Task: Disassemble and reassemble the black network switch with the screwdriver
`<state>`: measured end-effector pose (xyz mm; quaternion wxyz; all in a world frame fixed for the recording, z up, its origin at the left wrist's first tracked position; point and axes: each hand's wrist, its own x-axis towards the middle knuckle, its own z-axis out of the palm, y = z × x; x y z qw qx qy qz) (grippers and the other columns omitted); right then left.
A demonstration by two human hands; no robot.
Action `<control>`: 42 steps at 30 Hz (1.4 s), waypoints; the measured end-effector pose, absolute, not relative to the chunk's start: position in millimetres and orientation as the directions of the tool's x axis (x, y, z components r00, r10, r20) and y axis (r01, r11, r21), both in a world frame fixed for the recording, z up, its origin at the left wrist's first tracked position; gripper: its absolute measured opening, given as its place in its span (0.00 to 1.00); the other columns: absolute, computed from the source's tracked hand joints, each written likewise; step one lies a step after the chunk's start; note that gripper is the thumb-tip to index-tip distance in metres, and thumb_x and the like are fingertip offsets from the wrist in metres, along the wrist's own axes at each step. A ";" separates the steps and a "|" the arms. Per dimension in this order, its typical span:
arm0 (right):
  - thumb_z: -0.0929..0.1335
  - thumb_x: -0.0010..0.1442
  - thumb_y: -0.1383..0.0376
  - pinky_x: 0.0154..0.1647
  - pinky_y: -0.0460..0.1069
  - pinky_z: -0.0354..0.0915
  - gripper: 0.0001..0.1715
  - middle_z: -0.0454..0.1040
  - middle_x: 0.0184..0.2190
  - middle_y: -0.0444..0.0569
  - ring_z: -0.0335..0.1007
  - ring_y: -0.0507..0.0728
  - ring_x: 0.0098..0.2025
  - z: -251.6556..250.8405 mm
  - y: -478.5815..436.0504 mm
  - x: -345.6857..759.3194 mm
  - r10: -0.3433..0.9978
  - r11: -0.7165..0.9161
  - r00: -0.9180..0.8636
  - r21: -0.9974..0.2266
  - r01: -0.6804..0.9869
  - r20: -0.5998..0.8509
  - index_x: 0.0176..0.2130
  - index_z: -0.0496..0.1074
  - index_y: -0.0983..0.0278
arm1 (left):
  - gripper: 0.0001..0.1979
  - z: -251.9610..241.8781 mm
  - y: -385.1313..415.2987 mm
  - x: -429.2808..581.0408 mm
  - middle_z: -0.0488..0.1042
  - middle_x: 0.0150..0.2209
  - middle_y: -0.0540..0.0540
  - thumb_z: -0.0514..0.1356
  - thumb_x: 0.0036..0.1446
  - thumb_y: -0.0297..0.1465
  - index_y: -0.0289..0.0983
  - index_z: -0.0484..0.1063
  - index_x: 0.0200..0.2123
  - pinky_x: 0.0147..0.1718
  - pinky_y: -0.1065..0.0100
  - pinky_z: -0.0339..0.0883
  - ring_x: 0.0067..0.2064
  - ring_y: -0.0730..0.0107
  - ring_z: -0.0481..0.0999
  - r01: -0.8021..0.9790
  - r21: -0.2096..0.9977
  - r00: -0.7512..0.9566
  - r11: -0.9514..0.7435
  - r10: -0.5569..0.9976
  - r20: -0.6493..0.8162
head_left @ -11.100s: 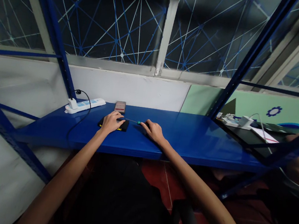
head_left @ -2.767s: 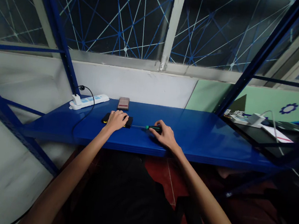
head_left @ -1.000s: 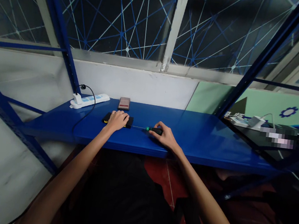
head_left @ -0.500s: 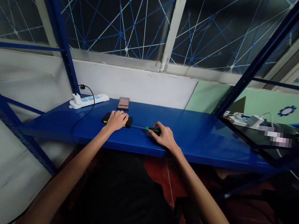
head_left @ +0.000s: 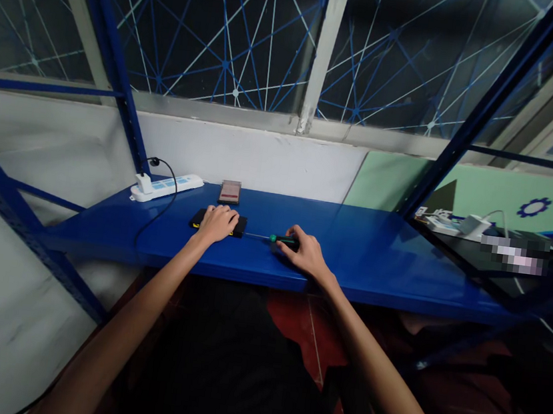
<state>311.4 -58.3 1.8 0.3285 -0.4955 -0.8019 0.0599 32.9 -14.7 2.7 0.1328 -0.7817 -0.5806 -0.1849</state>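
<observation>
A small flat black device (head_left: 241, 225) lies on the blue metal shelf (head_left: 375, 259). My left hand (head_left: 217, 222) presses down on top of it, fingers curled over it. My right hand (head_left: 305, 252) is closed around the green-and-black handle of a screwdriver (head_left: 282, 239). Its thin shaft lies level and points left, with the tip at the device's right edge.
A white power strip (head_left: 167, 187) with a plug and black cable sits at the shelf's back left. A small reddish phone-like object (head_left: 230, 192) lies behind the device. Blue uprights frame the shelf. To the right, another bench holds white adapters (head_left: 470, 224); another person's arm shows at the far right edge.
Hardly anything differs over the last second: both hands stay put. Since eleven seconds ago my right hand has drawn back to the right along the screwdriver handle.
</observation>
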 end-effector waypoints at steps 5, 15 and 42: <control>0.63 0.61 0.43 0.29 0.47 0.53 0.25 0.73 0.25 0.46 0.67 0.54 0.26 2.4 -58.4 312.4 0.806 0.527 -0.286 -0.408 0.746 0.518 0.35 0.71 0.61 | 0.21 -0.8 -12.1 31.4 0.78 0.43 0.40 0.45 0.68 0.35 0.39 0.78 0.44 0.45 0.57 0.60 0.46 0.55 0.74 0.956 0.002 0.260 -0.293 0.851 0.456; 0.66 0.57 0.43 0.27 0.46 0.51 0.25 0.66 0.21 0.40 0.59 0.52 0.23 6.9 -59.6 312.3 0.852 0.506 -0.311 -0.508 0.697 0.422 0.40 0.70 0.61 | 0.21 -1.1 -13.6 32.1 0.78 0.43 0.40 0.44 0.68 0.34 0.38 0.78 0.43 0.44 0.57 0.59 0.45 0.55 0.74 0.953 -0.015 0.277 -0.304 0.845 0.457; 0.60 0.63 0.42 0.28 0.48 0.51 0.29 0.67 0.19 0.44 0.62 0.54 0.23 5.2 -58.8 310.2 0.865 0.450 -0.247 -0.456 0.768 0.437 0.30 0.71 0.61 | 0.23 -4.1 -11.4 33.4 0.77 0.42 0.38 0.42 0.68 0.34 0.38 0.78 0.41 0.44 0.55 0.59 0.46 0.54 0.74 0.955 -0.045 0.279 -0.292 0.841 0.464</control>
